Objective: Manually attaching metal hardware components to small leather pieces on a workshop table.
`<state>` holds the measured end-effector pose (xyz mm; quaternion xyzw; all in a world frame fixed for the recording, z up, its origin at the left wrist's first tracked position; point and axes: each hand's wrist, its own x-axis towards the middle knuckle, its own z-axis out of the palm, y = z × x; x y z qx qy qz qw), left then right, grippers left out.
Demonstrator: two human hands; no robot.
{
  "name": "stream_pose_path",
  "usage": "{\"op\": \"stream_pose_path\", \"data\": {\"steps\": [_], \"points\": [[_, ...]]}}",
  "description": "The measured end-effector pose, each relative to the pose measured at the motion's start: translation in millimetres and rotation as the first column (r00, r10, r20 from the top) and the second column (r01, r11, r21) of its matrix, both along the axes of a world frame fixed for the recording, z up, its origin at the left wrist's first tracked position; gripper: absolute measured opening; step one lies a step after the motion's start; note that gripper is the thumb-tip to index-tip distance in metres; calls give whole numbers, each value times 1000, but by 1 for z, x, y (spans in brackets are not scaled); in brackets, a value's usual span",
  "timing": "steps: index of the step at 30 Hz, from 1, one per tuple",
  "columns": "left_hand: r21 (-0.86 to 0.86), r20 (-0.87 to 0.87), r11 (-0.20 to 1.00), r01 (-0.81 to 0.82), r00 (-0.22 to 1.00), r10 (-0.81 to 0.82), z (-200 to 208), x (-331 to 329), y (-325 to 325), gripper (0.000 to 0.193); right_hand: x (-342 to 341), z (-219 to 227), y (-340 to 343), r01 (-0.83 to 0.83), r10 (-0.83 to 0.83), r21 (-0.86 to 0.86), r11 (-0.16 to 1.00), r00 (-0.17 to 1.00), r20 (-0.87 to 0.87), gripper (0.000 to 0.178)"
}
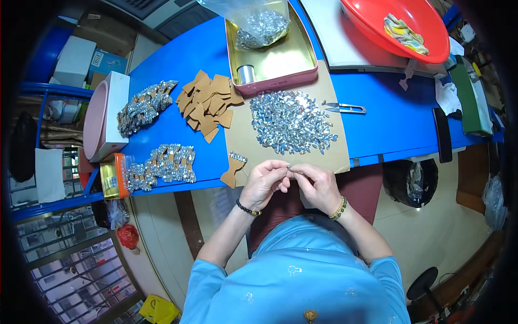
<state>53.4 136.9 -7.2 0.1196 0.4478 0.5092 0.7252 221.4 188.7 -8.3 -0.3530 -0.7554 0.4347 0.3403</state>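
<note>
Your left hand (263,182) and right hand (318,186) meet just below the near table edge, fingertips pinched together on one small shiny stone (290,168). It is too small to tell its shape, and a thread may run between the fingers. A dark bead bracelet sits on your left wrist, a green and gold one on the right.

Just left of the left hand lies a brown bow-shaped card (233,168), flat, with a cluster of stones on its upper end. Above the hands, a loose heap of faceted silver stones (290,121) rests on a tan paper sheet (334,154) over the blue table (388,119). Small metal snips (345,108) lie right of the heap.

Farther out: a pile of bare brown card pieces (208,102), two glittering piles of stone-covered pieces (162,164), and a pink-rimmed metal tin (280,59) holding a spool and a clear bag of stones. A red bowl (399,27) is cut off at the top edge.
</note>
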Motion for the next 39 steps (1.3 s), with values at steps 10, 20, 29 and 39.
{"op": "stream_pose_path", "data": {"steps": [10,20,29,39], "points": [[93,-604,977,194,791,-100,7,17,-3,7,-5,14,1,7,-10,-374,927,1000,-6,4],[261,-956,932,251,204,212,4,7,14,10,-1,13,2,-54,-101,-533,844,961,-258,7],[289,-934,900,327,-110,340,-24,-13,28,9,-3,2,-2,-25,-55,-463,886,986,-158,7],[-44,-175,978,-205,965,195,-3,3,10,13,-7,-2,0,44,-42,-220,975,999,14,13]]}}
